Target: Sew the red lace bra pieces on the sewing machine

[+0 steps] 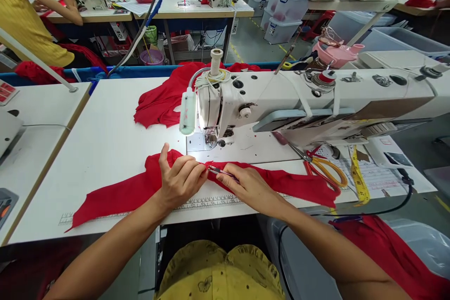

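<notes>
My left hand (181,179) pinches a long strip of red fabric (119,197), its index finger raised and the others curled at the cloth. My right hand (251,187) is closed around a slim tool with a metal tip and a dark purplish handle (228,174); whether it is a seam ripper or snips I cannot tell. The tip touches or nearly touches the red fabric beside my left fingertips. Both ends of the strip lie spread left and right along the table's front. Just beyond my hands stands the sewing machine (242,98), its lamp (189,111) lit.
More red fabric (158,103) lies behind the needle area. Yellow-handled scissors (328,171) and a yellow tape measure (358,178) rest at the right. A printed ruler (207,204) runs along the table's front. Across the aisle, a person in yellow (28,28) sits at another machine.
</notes>
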Demonstrator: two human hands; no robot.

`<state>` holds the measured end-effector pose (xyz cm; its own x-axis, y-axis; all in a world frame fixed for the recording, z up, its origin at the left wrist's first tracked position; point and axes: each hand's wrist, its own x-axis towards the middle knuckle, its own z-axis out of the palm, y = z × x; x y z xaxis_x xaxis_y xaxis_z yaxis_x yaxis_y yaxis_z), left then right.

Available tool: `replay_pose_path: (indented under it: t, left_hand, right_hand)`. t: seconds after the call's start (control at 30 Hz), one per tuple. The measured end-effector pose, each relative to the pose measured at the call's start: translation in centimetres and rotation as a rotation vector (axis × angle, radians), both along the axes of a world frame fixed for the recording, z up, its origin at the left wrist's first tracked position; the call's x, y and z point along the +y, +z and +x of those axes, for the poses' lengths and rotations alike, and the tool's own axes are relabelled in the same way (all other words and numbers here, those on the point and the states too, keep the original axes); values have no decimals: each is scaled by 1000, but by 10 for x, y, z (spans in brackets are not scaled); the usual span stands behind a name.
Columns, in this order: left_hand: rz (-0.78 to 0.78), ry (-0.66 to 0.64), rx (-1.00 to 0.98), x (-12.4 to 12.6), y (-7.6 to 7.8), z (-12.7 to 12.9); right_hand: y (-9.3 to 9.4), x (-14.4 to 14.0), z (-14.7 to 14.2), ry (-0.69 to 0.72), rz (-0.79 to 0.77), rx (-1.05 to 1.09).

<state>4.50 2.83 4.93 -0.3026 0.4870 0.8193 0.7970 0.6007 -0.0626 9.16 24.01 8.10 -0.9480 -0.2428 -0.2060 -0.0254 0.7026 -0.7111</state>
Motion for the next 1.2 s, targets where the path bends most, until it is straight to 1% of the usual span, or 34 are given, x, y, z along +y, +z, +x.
replay_pose_path:
  t: [0.23,0.3,0.37,0.4,0.47,0.53,0.57,0.6,0.63,0.67,0.7,0.77,0.83,0.9,0.93,1.0,1.03,1.07,1.1,1.17,1.2]
  left_hand:
    - [17,11,-4,0,1,0]
    - [15,8,-4,0,2,0]
    - [15,0,-6,-1,2,0]
    - [15,-7,-11,-1,1,0]
    - [18,13,-41,-1,-2,-1]
    - [11,111,-115,-1,-7,-5]
    - [6,177,-161,-1,-9,-8]
    - [6,240,-200,-1,-12,-11]
    - [12,284,-228,-1,-14,-13]
    - [28,304,-241,-2,-16,-15]
    - [53,310,-237,-3,-17,-17]
    - [109,300,-195,-4,-16,-17]
    - [160,249,-143,-6,-12,-14]
    - [166,110,-124,-8,-7,-9]
    - [129,13,-130,-8,-4,-6]
    - [-38,-167,-157,-9,1,-2]
    - [-140,-226,-181,-8,2,1]
    - [-230,-262,-214,-8,1,2]
    - [-289,-278,-263,-8,-1,4]
    - [-304,-283,-413,-10,-8,8]
    - [-282,-283,-498,-11,-11,11]
  right_hand:
    - [-1,-4,2,6,-20,18]
    - [-1,-5,3,11,-1,47]
    - [-2,-2,0,-3,61,97]
    - [-2,0,-3,-25,125,128]
    - [-2,10,-13,-113,332,192]
    - [-2,21,-25,-247,598,279]
    - [-1,26,-29,-302,713,353]
    - [-2,29,-30,-333,794,455]
    - [-2,29,-29,-328,833,577]
    - [-4,28,-25,-278,824,703]
    - [-6,24,-18,-188,773,801]
    - [-13,14,-2,21,627,863]
    - [-20,6,11,156,509,824]
    - [-19,7,12,183,404,761]
    - [-14,11,8,187,338,709]
    - [0,23,-7,202,231,544]
    - [9,29,-16,182,239,469]
    - [17,34,-25,129,308,428]
    - [23,37,-31,48,430,424]
    - [26,36,-35,-127,696,515]
    - [22,33,-33,-158,770,587]
